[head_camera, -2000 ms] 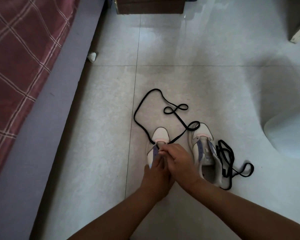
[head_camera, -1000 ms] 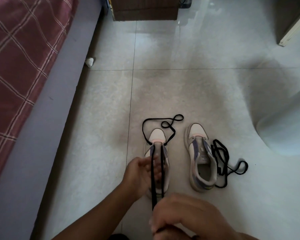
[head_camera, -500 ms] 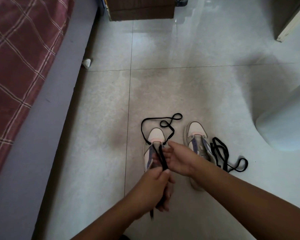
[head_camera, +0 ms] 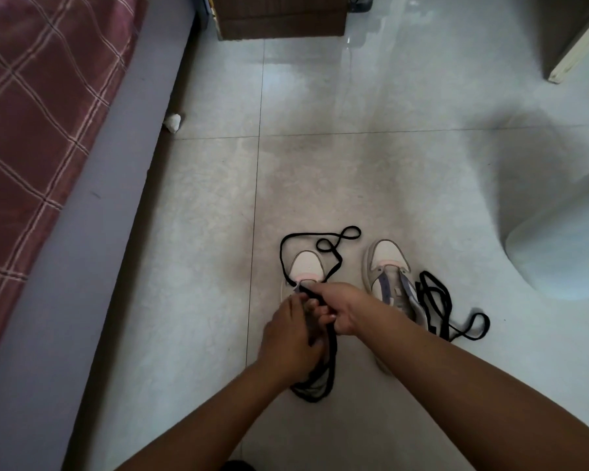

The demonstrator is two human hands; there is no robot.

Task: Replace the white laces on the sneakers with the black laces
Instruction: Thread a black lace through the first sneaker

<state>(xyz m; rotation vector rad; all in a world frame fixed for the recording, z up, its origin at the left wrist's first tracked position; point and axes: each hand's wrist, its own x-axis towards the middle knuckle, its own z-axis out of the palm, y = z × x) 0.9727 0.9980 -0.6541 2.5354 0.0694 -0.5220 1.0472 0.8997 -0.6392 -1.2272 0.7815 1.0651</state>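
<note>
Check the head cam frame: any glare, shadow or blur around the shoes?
Head view: dim; glare on the floor far from the shoes; soft shadow at right; left hand slightly blurred over the left shoe; straight lines bow from the wide lens.

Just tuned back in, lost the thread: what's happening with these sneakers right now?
A person is lacing the left sneaker on the floor. The right hand pinches a black lace near the lowest eyelets; the left hand works beside it over the tongue. Slack from that lace loops past the toe. The right sneaker has no lace yet; a second black lace lies beside it.
</note>
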